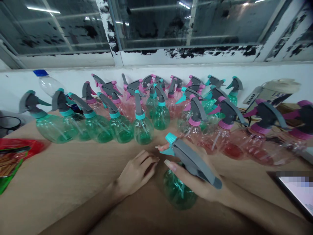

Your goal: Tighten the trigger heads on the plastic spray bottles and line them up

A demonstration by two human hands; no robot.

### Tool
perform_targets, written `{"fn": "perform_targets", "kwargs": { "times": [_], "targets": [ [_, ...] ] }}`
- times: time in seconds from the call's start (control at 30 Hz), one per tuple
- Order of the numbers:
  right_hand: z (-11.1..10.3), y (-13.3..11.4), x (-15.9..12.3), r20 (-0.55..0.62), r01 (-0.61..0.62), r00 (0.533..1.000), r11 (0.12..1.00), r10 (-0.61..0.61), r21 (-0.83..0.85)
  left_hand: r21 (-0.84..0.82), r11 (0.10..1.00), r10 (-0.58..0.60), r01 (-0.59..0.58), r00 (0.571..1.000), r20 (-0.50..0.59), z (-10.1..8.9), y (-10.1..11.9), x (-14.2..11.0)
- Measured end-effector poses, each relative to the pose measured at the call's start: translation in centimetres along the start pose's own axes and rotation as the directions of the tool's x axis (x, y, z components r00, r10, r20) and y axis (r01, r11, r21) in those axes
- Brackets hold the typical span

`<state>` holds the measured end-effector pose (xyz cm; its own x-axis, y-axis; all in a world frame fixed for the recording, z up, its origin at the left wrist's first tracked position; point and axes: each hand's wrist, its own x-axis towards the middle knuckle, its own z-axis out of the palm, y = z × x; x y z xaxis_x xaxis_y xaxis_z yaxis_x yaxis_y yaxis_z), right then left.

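Note:
My right hand (195,179) is wrapped round a green spray bottle (177,192) with a grey and teal trigger head (190,160), held just above the tabletop (73,182) near its front. My left hand (137,173) rests on the table beside the bottle, fingers curled loosely with nothing in them, fingertips close to the bottle's neck. Behind them stand several green spray bottles (143,129) on the left and several pink spray bottles (220,137) on the right, in rows reaching to the wall.
A clear bottle with a blue cap (47,81) stands at the back left. A red and green snack packet (12,160) lies at the left edge. A tablet (297,192) sits at the right edge. A beige lidded container (276,91) lies at the back right.

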<state>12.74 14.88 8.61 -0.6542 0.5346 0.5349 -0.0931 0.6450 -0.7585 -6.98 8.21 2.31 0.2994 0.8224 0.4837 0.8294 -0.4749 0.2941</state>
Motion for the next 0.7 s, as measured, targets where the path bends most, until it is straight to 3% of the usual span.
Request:
{"fn": "perform_targets", "kwargs": {
  "times": [0.23,0.37,0.7],
  "targets": [
    [-0.3,1.0,-0.2,-0.083,-0.020,0.997,0.995,0.011,-0.102,0.052,0.994,-0.096,0.094,0.994,0.054,0.3,0.0,0.1],
    [-0.5,1.4,0.1,-0.079,-0.047,0.996,0.997,0.042,-0.061,0.140,0.976,-0.179,0.167,0.981,0.075,0.6,-0.2,0.1],
    [-0.9,0.7,0.7,-0.136,-0.045,0.990,0.998,0.038,-0.050,0.208,0.969,-0.155,0.132,0.983,0.102,0.8,-0.3,0.0]
  ]
}}
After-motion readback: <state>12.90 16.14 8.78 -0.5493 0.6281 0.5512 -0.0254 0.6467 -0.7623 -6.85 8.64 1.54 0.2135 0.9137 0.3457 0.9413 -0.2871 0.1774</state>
